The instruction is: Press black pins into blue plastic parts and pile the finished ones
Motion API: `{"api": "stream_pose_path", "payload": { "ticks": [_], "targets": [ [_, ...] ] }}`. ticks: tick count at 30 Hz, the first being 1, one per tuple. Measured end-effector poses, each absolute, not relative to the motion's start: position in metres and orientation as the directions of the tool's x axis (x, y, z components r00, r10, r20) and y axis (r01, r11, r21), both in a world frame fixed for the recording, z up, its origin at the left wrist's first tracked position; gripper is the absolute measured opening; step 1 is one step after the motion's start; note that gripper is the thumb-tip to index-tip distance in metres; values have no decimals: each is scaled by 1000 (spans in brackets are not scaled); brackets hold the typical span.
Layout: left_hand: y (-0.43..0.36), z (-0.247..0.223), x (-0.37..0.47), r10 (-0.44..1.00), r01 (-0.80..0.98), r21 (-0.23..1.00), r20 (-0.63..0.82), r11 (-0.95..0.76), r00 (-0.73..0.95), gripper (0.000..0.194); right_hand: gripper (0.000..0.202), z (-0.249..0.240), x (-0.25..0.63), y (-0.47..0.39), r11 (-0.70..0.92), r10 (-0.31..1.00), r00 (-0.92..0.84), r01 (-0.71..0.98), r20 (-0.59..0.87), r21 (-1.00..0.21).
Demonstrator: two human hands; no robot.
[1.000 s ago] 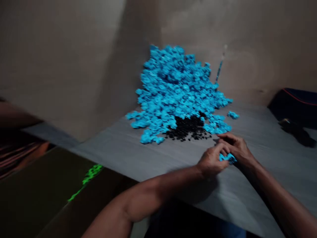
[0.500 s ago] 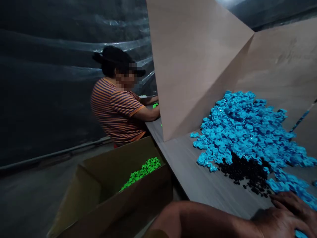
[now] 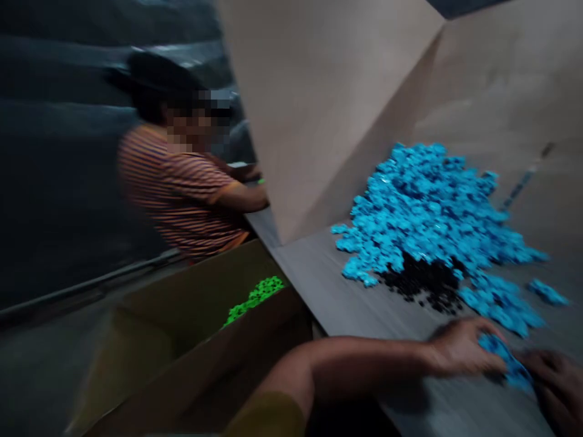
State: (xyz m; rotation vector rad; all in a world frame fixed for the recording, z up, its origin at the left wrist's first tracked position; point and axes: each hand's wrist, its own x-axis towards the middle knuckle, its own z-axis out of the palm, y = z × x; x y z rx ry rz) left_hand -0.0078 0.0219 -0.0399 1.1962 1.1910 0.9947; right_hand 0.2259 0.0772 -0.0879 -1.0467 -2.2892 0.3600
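Note:
At the lower right my left hand [image 3: 467,349] curls its fingers around small blue plastic pieces [image 3: 505,361], just above the table. My right hand [image 3: 560,385], blurred and partly cut off by the frame edge, is close against the other side of those pieces; its grip is unclear. Beyond both hands rises a big heap of similar blue plastic pieces [image 3: 423,209]. A patch of tiny black parts [image 3: 421,279] lies spread along the heap's near edge.
Wooden boards [image 3: 328,115] wall the table [image 3: 314,273] at its back and left. Below the left edge stands a cardboard box [image 3: 182,364] with green pieces [image 3: 255,297]. A co-worker in a striped shirt [image 3: 182,188] is behind the divider. A thin stick [image 3: 519,188] leans by the heap.
The view has shifted, so the heap and co-worker appear further left and higher. My hands, earlier close together over the table, are now apart with blue pieces between them.

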Motion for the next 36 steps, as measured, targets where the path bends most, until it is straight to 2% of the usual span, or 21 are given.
{"api": "stream_pose_path", "payload": {
  "ticks": [4,7,10,12,16,19,21,24,29,32,36],
  "targets": [
    [15,-25,-10,991,-254,959,-117,129,62,32,35,-56,205,55,671,742,-523,584,420,-458],
    [24,-12,-5,988,-347,926,-134,152,76,31,30,-46,195,64,648,761,-476,590,441,-481],
    [28,-6,8,963,-328,908,-220,259,153,35,21,-45,200,68,616,787,-447,568,424,-545],
    [25,-6,14,962,-308,914,-227,264,152,36,13,-43,204,67,579,815,-404,558,415,-595],
    [20,-12,14,989,-228,969,-69,97,128,39,7,-34,205,61,438,897,-191,509,399,-741],
    [21,-15,7,994,-186,982,-4,25,111,41,5,-23,195,52,334,935,5,325,355,-885],
    [23,-15,4,995,-202,979,-7,26,96,40,7,-16,184,42,346,930,53,207,363,-915],
    [22,-13,3,995,-212,977,15,7,100,41,4,-9,167,26,472,875,13,198,484,-859],
    [15,-11,7,988,-169,983,91,-69,128,38,10,-7,157,17,685,685,-44,377,727,-623],
    [13,-12,8,985,-154,984,114,-94,127,39,13,-7,158,17,739,586,-80,462,806,-491],
    [13,-14,8,985,-139,984,124,-107,123,39,16,-6,157,14,770,512,-115,501,851,-396]
  ]
}}
